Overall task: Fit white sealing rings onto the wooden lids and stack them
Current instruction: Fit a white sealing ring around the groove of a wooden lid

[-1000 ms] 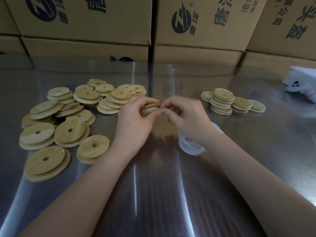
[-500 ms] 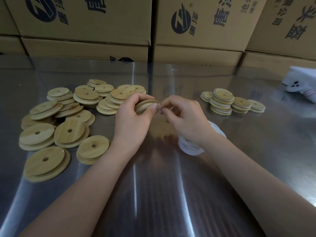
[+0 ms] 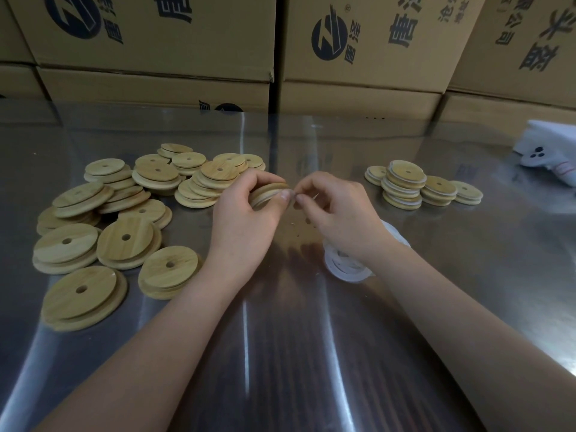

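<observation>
My left hand (image 3: 246, 219) grips a round wooden lid (image 3: 268, 192) on edge above the middle of the table. My right hand (image 3: 339, 213) is right beside it, its thumb and forefinger pinching a thin white sealing ring at the lid's rim; the ring is mostly hidden by fingers. A loose pile of white sealing rings (image 3: 346, 266) lies under my right wrist. Many bare wooden lids (image 3: 124, 241) with centre holes are spread at the left. Lids fitted with rings stand in short stacks (image 3: 405, 185) at the right.
The table (image 3: 280, 353) is shiny metal under clear film. Brown cardboard boxes (image 3: 156, 42) wall off the back. A white cloth object (image 3: 551, 154) with dark dots lies at the far right edge.
The lid has tilted further in my left hand, from nearly flat to more on edge. My right fingers have worked along its rim. Both hands stay in the same spot.
</observation>
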Available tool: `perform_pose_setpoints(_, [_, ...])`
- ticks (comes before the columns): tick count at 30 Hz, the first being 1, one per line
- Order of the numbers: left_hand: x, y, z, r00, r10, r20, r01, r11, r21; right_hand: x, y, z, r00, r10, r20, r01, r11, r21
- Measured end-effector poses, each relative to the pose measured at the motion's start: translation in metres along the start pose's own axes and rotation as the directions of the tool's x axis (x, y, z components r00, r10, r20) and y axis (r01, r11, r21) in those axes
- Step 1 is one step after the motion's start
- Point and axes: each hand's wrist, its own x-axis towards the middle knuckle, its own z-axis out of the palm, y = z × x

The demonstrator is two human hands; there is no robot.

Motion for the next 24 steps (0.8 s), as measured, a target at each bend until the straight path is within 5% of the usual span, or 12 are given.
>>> perform_pose_setpoints(17, [-0.0017,-0.0004,0.0008,1.000,0.016,0.010,-0.015,0.999,-0.041,0.0001,-0.0043,-0.0004,0.998,0.048,-0.028,-0.047,0.999,0.021])
perform_pose_setpoints(24, [-0.0001,0.0019,0.0020,0.943,-0.316,0.105,0.331,0.855,-0.398,0.0013,-0.0078,-0.0006,0.983,0.182,-0.024,-0.165,0.936,0.312])
